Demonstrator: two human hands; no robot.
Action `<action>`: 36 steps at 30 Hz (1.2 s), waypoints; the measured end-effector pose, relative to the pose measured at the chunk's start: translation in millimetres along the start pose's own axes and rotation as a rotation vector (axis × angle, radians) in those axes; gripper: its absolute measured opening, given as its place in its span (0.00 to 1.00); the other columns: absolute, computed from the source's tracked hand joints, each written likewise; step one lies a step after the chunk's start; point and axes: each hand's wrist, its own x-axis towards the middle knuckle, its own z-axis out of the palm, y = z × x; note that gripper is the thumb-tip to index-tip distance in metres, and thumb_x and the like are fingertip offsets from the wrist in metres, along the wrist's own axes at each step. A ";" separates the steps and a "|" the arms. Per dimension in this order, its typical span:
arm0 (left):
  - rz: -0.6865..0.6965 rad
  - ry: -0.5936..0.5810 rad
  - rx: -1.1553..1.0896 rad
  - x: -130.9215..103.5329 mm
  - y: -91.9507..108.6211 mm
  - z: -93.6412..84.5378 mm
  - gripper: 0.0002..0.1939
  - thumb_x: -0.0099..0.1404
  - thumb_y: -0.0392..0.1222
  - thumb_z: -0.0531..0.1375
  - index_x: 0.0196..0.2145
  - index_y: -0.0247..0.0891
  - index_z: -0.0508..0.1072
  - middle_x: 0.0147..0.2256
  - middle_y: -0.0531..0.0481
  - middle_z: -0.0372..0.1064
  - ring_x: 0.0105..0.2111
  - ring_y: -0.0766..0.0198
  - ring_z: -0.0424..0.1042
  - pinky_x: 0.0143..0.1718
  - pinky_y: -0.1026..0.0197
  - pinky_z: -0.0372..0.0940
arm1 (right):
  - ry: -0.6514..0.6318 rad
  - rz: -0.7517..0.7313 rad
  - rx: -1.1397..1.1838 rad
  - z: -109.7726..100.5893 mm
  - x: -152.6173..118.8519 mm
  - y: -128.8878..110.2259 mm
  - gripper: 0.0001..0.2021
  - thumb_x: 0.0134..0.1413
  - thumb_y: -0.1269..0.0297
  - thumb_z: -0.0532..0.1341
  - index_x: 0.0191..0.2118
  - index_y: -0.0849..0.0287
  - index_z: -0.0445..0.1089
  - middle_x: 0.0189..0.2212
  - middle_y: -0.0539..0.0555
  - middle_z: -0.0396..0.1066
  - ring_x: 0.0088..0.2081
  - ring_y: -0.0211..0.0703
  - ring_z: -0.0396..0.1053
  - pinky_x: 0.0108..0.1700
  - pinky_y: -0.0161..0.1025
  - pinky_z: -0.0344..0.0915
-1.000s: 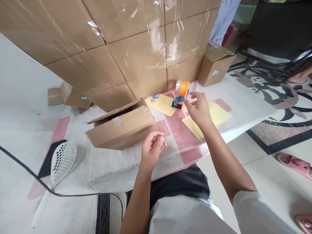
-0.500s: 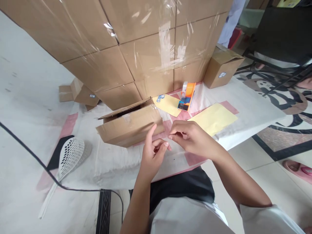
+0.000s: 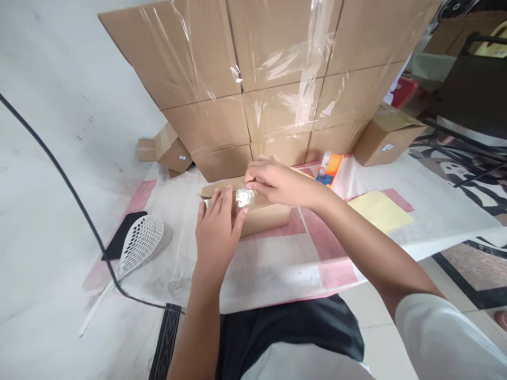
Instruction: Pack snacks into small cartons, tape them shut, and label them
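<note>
A low cardboard box (image 3: 265, 219) lies on the cloth-covered table in front of me. My left hand (image 3: 217, 216) rests on its top with fingers outstretched and slightly apart. Beside those fingers a shiny strip of clear tape (image 3: 244, 198) lies across the box top. My right hand (image 3: 273, 179) is bent over the far right part of the box, its thumb and fingers pinched at the edge of the tape. The fingertips partly hide what is between them. An orange tape dispenser (image 3: 330, 168) stands behind my right forearm.
Stacked cartons (image 3: 277, 111) in clear wrap form a wall behind the box. Smaller cartons stand at the left (image 3: 174, 150) and right (image 3: 386, 137). Yellow paper (image 3: 380, 211) lies at right. A white perforated racket-like object (image 3: 142, 237) and a black cable (image 3: 75, 195) are at left.
Both hands have moved from in front of the box onto its top. The raised flap now lies lower, and shiny tape shows between the hands. The view has shifted.
</note>
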 end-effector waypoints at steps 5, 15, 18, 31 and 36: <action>0.031 0.014 0.009 -12.0 -5.2 9.6 0.31 0.78 0.55 0.48 0.70 0.36 0.62 0.65 0.38 0.68 0.69 0.45 0.62 0.71 0.40 0.51 | -0.083 0.014 -0.059 22.3 16.7 13.3 0.11 0.69 0.71 0.53 0.32 0.57 0.63 0.36 0.55 0.70 0.46 0.50 0.64 0.49 0.45 0.53; 0.105 0.024 0.077 -15.0 -8.5 11.6 0.23 0.76 0.53 0.54 0.63 0.47 0.73 0.68 0.45 0.64 0.68 0.42 0.63 0.69 0.38 0.51 | 0.024 0.252 -0.313 34.5 25.5 26.3 0.17 0.61 0.60 0.67 0.52 0.62 0.70 0.52 0.66 0.69 0.56 0.65 0.64 0.56 0.55 0.60; 0.095 0.031 0.071 -16.1 -5.8 11.7 0.23 0.76 0.53 0.55 0.63 0.48 0.73 0.68 0.45 0.64 0.68 0.42 0.63 0.69 0.38 0.51 | 0.237 0.374 -0.211 18.9 5.9 52.2 0.48 0.48 0.48 0.75 0.69 0.59 0.57 0.63 0.70 0.61 0.66 0.76 0.54 0.64 0.67 0.53; 0.451 0.171 -0.076 -31.6 -38.1 7.1 0.28 0.70 0.40 0.64 0.66 0.47 0.68 0.69 0.42 0.62 0.69 0.44 0.61 0.71 0.41 0.53 | 0.286 0.169 0.214 62.1 -122.5 23.7 0.53 0.39 0.52 0.77 0.69 0.46 0.48 0.60 0.61 0.50 0.67 0.63 0.55 0.67 0.59 0.60; 0.368 0.291 -0.323 -72.6 -36.9 16.9 0.37 0.65 0.26 0.64 0.67 0.50 0.66 0.70 0.43 0.59 0.67 0.49 0.65 0.67 0.45 0.63 | 0.873 0.342 -0.083 5.4 -238.8 26.5 0.41 0.50 0.39 0.68 0.63 0.49 0.51 0.57 0.63 0.56 0.62 0.68 0.59 0.63 0.67 0.60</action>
